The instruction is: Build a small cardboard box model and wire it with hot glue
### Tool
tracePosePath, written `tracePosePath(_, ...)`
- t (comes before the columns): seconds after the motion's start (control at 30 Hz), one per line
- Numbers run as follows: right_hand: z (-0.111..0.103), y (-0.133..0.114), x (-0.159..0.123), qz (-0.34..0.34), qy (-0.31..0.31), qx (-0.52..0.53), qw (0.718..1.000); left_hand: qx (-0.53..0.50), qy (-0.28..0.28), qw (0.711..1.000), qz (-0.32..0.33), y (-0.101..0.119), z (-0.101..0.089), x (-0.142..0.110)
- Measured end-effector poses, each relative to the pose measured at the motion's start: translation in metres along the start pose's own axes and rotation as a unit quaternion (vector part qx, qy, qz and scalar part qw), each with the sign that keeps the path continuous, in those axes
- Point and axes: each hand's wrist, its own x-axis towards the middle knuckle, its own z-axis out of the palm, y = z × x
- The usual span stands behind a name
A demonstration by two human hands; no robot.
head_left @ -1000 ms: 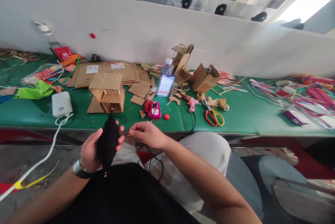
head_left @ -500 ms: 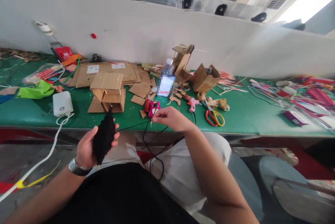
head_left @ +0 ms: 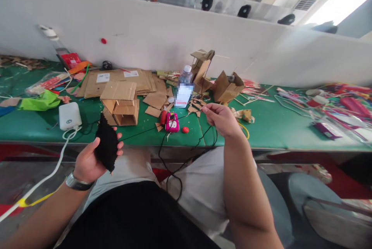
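My left hand (head_left: 92, 156) is closed around a spindle-shaped bundle of black yarn (head_left: 106, 144), wound thick in the middle with a thin stick tip showing at its lower end. From the bundle a black strand (head_left: 142, 134) stretches to the right across the table's front. My right hand (head_left: 220, 118) pinches this strand between thumb and fingertips, above the table near the cardboard scraps (head_left: 194, 110). Between the hands, under the strand, lies a pink cartoon-faced box (head_left: 172, 123) with a red object (head_left: 163, 118) beside it.
On the green table (head_left: 151, 137) stand a small cardboard house (head_left: 119, 101), a white power bank (head_left: 69, 116) with a cable, a bottle (head_left: 186, 74) and a phone (head_left: 183, 95). Scissors with a yellow handle (head_left: 245, 129) are partly behind my right arm. Black cords (head_left: 181, 187) hang over my lap.
My right hand has moved right and away from me, drawing the black strand out longer. My left hand has shifted left with the yarn bundle, which has tilted.
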Motion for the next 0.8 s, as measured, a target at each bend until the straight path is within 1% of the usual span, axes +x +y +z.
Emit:
tracePosePath(0.17,-0.007,-0.001,0.003,-0.018,0.084,0.045,0.995,0.021,0.005,1.000,0.007,0.006,-0.004,0.003)
tracePosePath(0.27,-0.018,0.000,0.006,-0.047,0.125,0.053,0.990,0.027,0.009,0.999,0.014,0.005,-0.003,0.002)
tracePosePath(0.37,-0.038,0.003,0.006,-0.059,0.160,0.009,0.985,0.030,0.009,0.999,0.019,0.004,0.001,0.001)
tracePosePath(0.43,-0.053,0.006,0.003,-0.031,0.157,-0.055,0.986,0.035,0.005,0.999,0.034,0.006,0.002,0.002)
tracePosePath(0.5,-0.068,0.009,0.000,0.020,0.137,-0.118,0.983,0.039,0.013,0.997,0.067,0.011,0.000,0.005)
tracePosePath(0.57,-0.080,0.012,-0.003,0.057,0.132,-0.146,0.979,0.037,0.045,0.991,0.120,0.020,-0.003,0.010)
tracePosePath(0.6,-0.085,0.014,-0.004,0.064,0.138,-0.145,0.978,0.036,0.068,0.986,0.151,0.025,-0.006,0.013)
tracePosePath(0.67,-0.092,0.016,-0.005,0.051,0.161,-0.111,0.979,0.039,0.108,0.972,0.207,0.034,-0.010,0.017)
tracePosePath(0.8,-0.103,0.016,-0.007,-0.004,0.208,0.002,0.978,0.067,0.132,0.951,0.272,0.047,-0.013,0.019)
